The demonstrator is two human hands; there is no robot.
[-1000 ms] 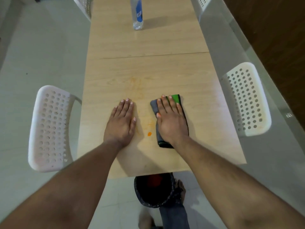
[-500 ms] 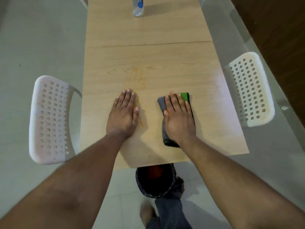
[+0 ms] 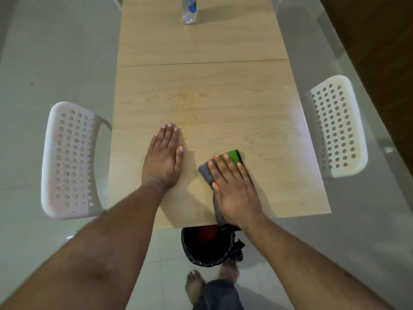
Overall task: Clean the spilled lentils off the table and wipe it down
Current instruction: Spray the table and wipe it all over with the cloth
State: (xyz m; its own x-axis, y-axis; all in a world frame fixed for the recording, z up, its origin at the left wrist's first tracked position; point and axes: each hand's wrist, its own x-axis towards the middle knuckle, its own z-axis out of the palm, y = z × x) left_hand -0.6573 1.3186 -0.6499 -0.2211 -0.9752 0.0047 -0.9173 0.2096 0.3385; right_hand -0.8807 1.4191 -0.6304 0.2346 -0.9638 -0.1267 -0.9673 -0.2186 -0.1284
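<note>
1. Since the earlier pictures, the right hand (image 3: pixel 234 189) has drawn the cloth (image 3: pixel 206 173) back toward the near edge of the table (image 3: pixel 223 86); the cloth's near end now overhangs that edge, directly above the bin (image 3: pixel 207 253) on the floor.
2. The small orange speck seen between the hands a second ago is no longer visible. In my judgement it was swept off toward the bin, though its landing is not shown.
3. The left hand (image 3: pixel 164 157) has stayed flat on the table, fingers straight and together, holding nothing. It appears to serve as a brace.
4. The right hand lies palm down on the cloth, fingers straight and slightly spread, pressing and not gripping.
5. The cloth is grey with a green corner showing beyond the fingertips. It lies flat on the near right part of the table, mostly covered by the hand.
6. No loose lentils can be seen on the table. Orange matter shows inside the bin, but what it is cannot be told.
7. A faint yellowish stain (image 3: pixel 186 108) remains on the wood just ahead of the left hand's fingertips, with a paler smear between the two hands.
8. Judgement: the sweeping stage looks finished or nearly so, and the wiping stage is unfinished while the stain remains.
9. Also present: a bottle (image 3: pixel 190 10) at the far end and a white chair (image 3: pixel 69 162) at each side.
</note>
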